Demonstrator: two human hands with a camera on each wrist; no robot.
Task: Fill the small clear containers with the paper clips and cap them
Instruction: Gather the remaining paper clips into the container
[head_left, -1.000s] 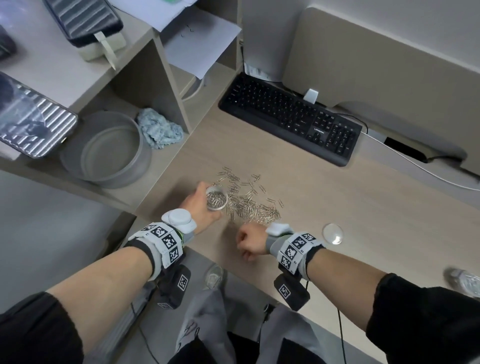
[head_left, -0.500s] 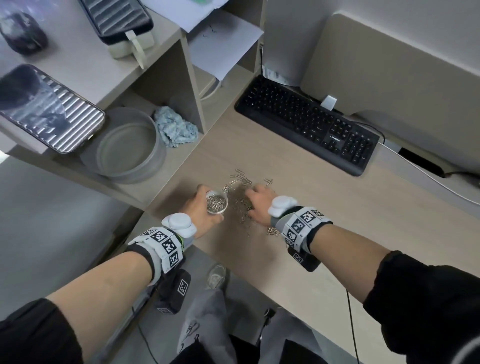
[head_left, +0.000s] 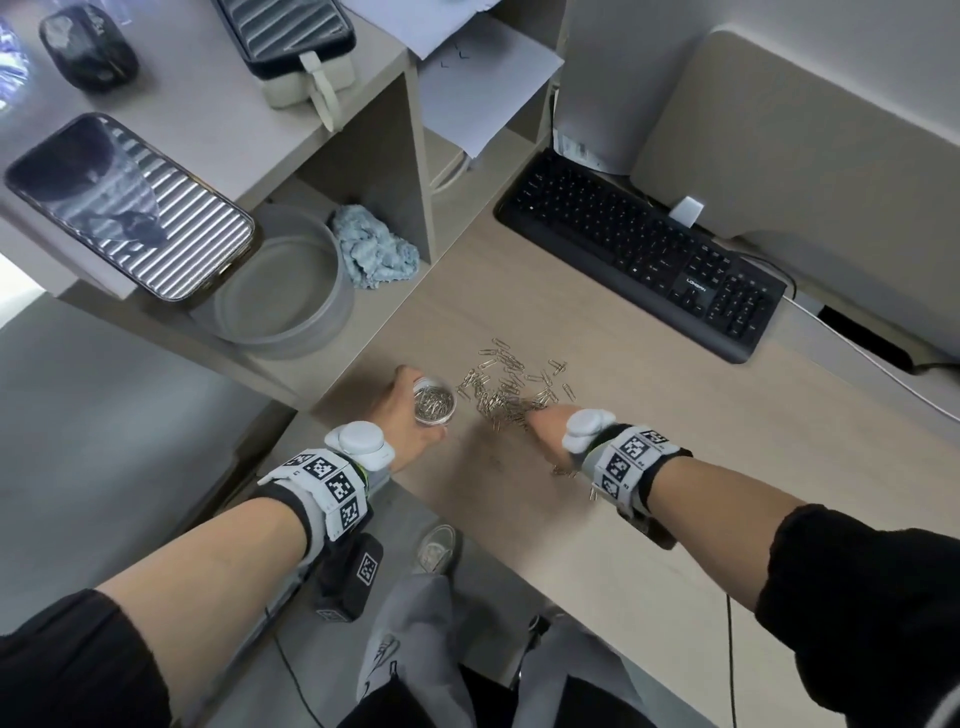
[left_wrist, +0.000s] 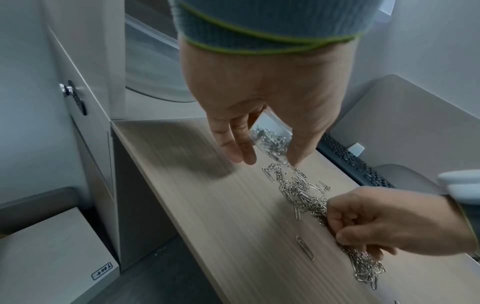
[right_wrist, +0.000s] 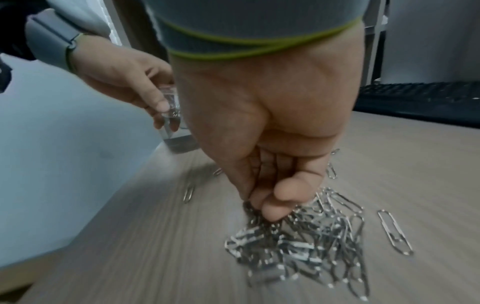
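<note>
My left hand (head_left: 400, 415) grips a small clear container (head_left: 434, 402) standing open on the desk near its left front corner, partly full of paper clips. The left wrist view shows the container (left_wrist: 272, 137) between thumb and fingers. A loose pile of silver paper clips (head_left: 509, 384) lies just right of it. My right hand (head_left: 540, 423) sits at the pile's near edge. Its curled fingers (right_wrist: 270, 205) pinch a tangled bunch of clips (right_wrist: 298, 246) that hangs down onto the desk. No cap is in view.
A black keyboard (head_left: 644, 265) lies behind the pile. On the low shelf to the left stand a grey round tub (head_left: 283, 291) and a blue cloth (head_left: 374, 249). A phone (head_left: 130, 208) rests on the shelf top. The desk's front edge (head_left: 519, 551) runs under my wrists.
My right hand went from the desk's front edge up onto the pile and has closed on a bunch of clips. The left hand still holds the container in place.
</note>
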